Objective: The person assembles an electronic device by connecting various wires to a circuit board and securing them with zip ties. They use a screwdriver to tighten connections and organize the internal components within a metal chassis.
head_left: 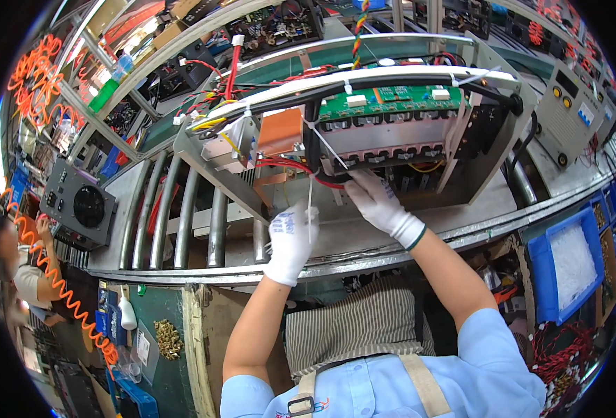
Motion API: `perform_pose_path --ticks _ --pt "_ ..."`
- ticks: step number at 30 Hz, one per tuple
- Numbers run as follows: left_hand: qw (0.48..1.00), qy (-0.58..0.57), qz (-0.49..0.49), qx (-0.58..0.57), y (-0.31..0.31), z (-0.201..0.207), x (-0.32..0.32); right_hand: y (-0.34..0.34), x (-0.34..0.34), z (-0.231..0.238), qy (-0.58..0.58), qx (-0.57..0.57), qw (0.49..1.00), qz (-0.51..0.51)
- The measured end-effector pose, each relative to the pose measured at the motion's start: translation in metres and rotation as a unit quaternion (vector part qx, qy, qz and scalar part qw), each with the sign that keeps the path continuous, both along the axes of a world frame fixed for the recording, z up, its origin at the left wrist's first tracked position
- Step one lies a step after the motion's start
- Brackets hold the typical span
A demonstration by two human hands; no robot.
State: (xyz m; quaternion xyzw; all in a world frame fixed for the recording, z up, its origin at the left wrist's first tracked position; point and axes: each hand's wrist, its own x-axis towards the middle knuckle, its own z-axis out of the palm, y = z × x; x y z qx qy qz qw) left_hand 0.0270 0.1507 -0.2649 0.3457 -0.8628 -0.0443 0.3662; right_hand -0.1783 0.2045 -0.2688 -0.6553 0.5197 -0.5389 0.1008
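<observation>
In front of me stands an open machine chassis with a green circuit board, a copper plate and bundled black and red cables. My left hand, in a white glove, is closed at a thin white cable tie that hangs from the bundle; its fingertips are partly blurred. Another cable tie sticks out slantwise above. My right hand, also gloved, has its fingers together against the lower end of the cable bundle; its fingertips are partly hidden.
Metal rollers run left of the chassis along the conveyor. A black unit with a fan sits further left, near another person. A grey machine stands right. Near right is a blue bin; a coiled orange hose hangs at left.
</observation>
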Motion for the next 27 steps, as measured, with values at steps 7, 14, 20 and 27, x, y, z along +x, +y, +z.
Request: perform_pose_path --ticks 7,14,20,27 --pt "0.982 0.132 -0.024 0.135 -0.017 -0.017 -0.039 -0.011 0.023 0.001 -0.155 0.15 0.972 -0.093" --pt "0.997 0.011 0.066 0.044 -0.002 -0.007 -0.033 -0.026 0.034 -0.007 -0.194 0.016 0.969 -0.15" --pt "0.998 -0.039 0.041 -0.014 -0.001 -0.006 -0.015 -0.045 0.022 -0.054 -0.169 -0.025 0.969 -0.176" --pt "0.994 -0.101 0.04 -0.016 -0.015 -0.022 -0.01 -0.05 0.043 -0.039 -0.283 -0.101 0.943 -0.141"
